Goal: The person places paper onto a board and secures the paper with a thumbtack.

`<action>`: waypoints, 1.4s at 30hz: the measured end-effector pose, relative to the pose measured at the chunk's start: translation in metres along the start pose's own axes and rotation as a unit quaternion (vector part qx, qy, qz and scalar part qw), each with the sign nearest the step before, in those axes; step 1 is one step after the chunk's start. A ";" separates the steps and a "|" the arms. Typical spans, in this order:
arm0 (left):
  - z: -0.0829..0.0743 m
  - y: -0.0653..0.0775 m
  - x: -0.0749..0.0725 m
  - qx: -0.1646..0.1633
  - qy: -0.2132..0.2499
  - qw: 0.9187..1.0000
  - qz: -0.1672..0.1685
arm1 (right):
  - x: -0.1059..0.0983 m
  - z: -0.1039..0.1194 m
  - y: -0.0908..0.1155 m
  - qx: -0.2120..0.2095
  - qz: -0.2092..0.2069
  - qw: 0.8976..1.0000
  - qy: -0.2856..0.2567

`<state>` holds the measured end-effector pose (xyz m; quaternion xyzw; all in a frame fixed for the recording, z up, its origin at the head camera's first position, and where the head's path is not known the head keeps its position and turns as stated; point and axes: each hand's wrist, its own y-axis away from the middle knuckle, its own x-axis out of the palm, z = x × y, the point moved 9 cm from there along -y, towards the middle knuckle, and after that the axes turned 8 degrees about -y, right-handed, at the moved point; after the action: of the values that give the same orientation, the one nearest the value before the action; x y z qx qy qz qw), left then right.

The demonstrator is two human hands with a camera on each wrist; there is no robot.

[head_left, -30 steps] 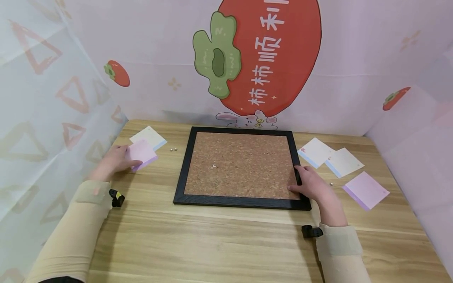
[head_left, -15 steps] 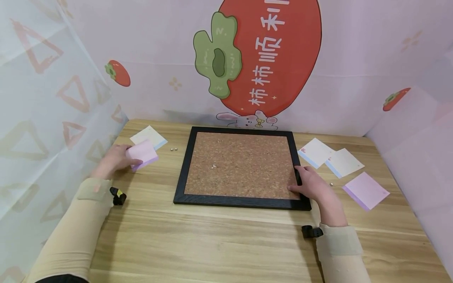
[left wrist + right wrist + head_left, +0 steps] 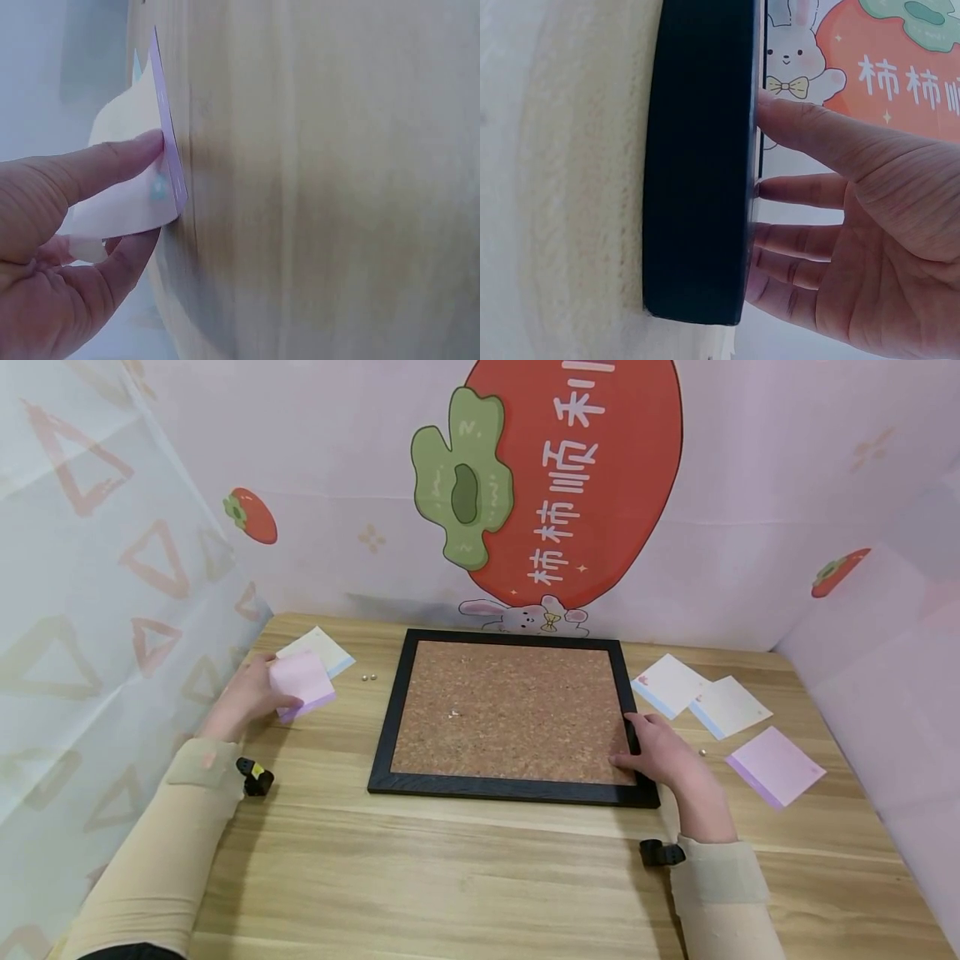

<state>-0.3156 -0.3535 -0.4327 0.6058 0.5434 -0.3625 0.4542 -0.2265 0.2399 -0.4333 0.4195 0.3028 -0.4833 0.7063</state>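
Observation:
On the left of the table, my left hand (image 3: 251, 696) pinches a pink sticky note (image 3: 303, 681) with a purple edge strip. In the left wrist view the thumb (image 3: 120, 161) lies on top of the note (image 3: 124, 199), which bends, with fingers beneath it. A white note (image 3: 318, 645) with a blue strip lies partly behind it. My right hand (image 3: 663, 752) rests with spread, fairly straight fingers on the right side of a black-framed cork board (image 3: 510, 710). Its thumb and fingertips touch the frame's top (image 3: 701, 165) in the right wrist view.
Two small beads or pins (image 3: 369, 677) lie between the left notes and the board; another bead (image 3: 702, 752) is right of my right hand. Two white notes (image 3: 731, 706) and a pink note (image 3: 776, 766) lie at the right. Printed cloth walls (image 3: 322, 527) enclose the wooden table (image 3: 450, 877).
The left hand has shifted slightly right and up, and the pink note has lifted and turned a little with it. The right hand and the board have stayed put.

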 end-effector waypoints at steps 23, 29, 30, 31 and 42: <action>0.009 0.004 -0.017 -0.029 0.136 0.987 -0.086 | 0.001 -0.002 -0.002 0.005 -0.001 1.000 0.004; 0.012 0.008 -0.022 -0.049 0.155 0.983 -0.089 | 0.001 -0.003 -0.001 0.007 0.000 1.000 0.000; 0.013 0.008 -0.022 -0.053 0.161 0.981 -0.091 | 0.000 -0.003 -0.001 0.008 0.000 1.000 0.000; 0.013 0.008 -0.022 -0.057 0.171 0.979 -0.093 | 0.000 -0.003 -0.001 0.007 0.000 1.000 0.000; 0.012 0.014 -0.030 -0.096 0.193 0.968 -0.129 | 0.000 -0.002 -0.001 0.010 0.002 1.000 0.001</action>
<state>-0.3051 -0.3745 -0.4058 0.5431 0.7265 -0.2404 0.3457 -0.2273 0.2414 -0.4347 0.4281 0.2980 -0.4842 0.7025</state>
